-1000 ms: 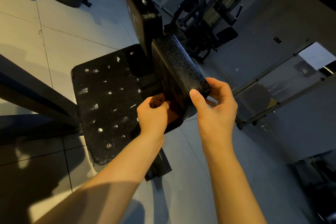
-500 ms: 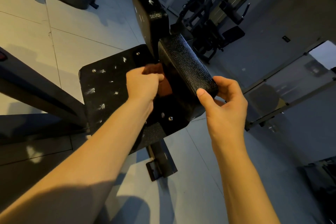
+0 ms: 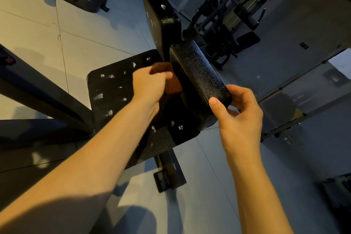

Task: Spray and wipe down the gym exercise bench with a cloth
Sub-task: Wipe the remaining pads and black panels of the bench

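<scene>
Up the bench [image 3: 114,89] slid my left hand [image 3: 150,83], clutching the cloth [image 3: 171,89]; my right hand [image 3: 241,118] grips the pad [image 3: 197,70], steadying it for wiping.

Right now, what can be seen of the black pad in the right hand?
The black pad is long, round-edged, covered in pebbled, shiny vinyl-looking skin. It stands tilted on edge over the scuffed black board. The right hand grips its near end, thumb on top; the left hand holds a brown cloth at its side.
</scene>
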